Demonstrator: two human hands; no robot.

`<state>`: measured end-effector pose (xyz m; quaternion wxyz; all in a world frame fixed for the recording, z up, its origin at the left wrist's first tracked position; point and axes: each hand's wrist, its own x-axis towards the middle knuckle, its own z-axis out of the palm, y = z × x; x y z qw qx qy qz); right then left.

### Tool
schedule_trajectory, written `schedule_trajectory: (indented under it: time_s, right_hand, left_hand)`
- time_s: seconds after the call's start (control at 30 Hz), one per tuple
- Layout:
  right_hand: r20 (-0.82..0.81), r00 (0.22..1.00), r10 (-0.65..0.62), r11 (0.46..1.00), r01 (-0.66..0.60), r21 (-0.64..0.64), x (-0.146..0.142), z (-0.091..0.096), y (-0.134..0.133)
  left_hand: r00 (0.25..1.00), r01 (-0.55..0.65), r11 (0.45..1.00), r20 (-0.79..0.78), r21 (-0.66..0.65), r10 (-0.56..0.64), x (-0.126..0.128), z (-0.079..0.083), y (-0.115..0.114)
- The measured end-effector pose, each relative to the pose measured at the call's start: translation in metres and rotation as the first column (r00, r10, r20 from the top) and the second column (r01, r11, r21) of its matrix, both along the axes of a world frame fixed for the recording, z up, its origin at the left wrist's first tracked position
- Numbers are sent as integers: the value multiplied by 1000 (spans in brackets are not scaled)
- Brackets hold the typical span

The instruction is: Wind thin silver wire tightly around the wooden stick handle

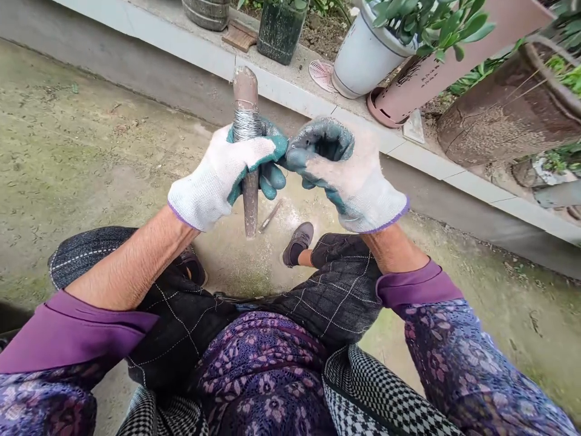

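Both hands wear white gloves with green coated palms and fingers. My left hand [240, 160] is wrapped round a brown stick [246, 91], held nearly upright in the picture. Silvery wire [246, 125] is wound in many turns about the stick, just above my left thumb. Close by on the right, my right hand [340, 163] is curled, thumb and fingertips pinched together. Its fingertips meet those of my left hand; whatever lies between them, perhaps a wire end, is too small to make out.
Below the stick, a thin pointed tool [271, 217] lies on the concrete ground [113, 151] near my shoe [298, 242]. A tiled ledge [313, 104] crosses ahead, bearing a white pot [367, 54], a pink planter [422, 79], a brown pot [499, 109] and a dark green container [281, 33].
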<state>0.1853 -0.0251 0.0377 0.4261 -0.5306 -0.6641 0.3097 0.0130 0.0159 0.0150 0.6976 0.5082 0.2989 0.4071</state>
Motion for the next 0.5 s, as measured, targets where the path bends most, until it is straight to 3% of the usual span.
schedule_trajectory:
  time_s: [0.13,0.33,0.5]
  right_hand:
    - [-2,1000,-22,1000,22,-22,-5,-13,7]
    - [223,974,-39,989,5,150,2,-28,7]
    - [212,977,-4,983,-34,178,5,-34,-1]
  left_hand:
    - [998,-18,1000,-63,-6,17,-2,-4,2]
    - [960,-171,977,-201,125,194,2,-6,-5]
    - [935,-209,963,-252,170,248,6,-8,-9]
